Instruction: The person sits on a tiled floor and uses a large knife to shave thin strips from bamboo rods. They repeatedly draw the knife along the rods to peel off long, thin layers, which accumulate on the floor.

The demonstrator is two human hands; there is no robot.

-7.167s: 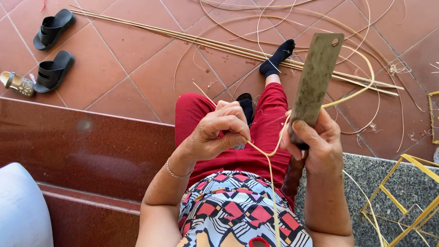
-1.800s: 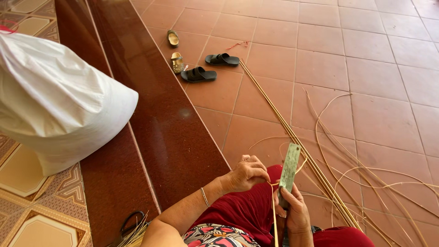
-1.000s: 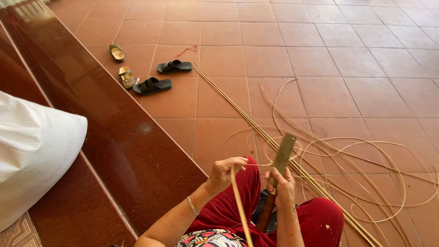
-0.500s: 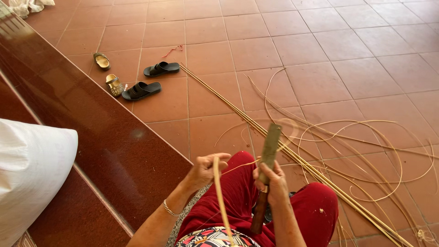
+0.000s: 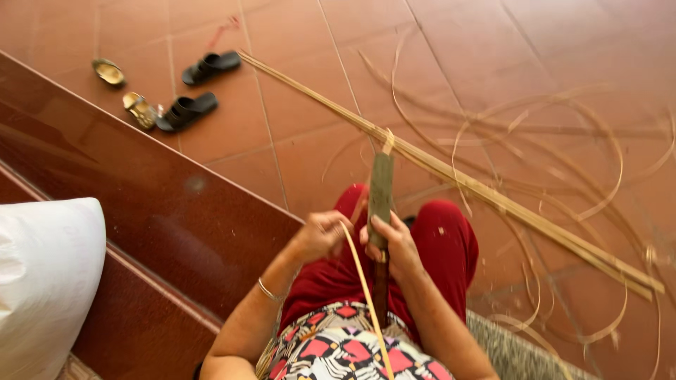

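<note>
We grip a pale bamboo strip (image 5: pixel 359 278) in our left hand (image 5: pixel 320 236) and close our right hand (image 5: pixel 394 243) around the broad knife (image 5: pixel 381 193) over our lap, apparently mid-split, with bamboo slats (image 5: pixel 493 197) and sandals (image 5: pixel 190 109) lying beyond on the floor.

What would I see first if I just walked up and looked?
In the middle, the right hand grips a broad flat blade standing upright, while the left hand pinches a pale strip beside it. A long bundle of canes crosses the red tiles, and black sandals lie top left.
</note>
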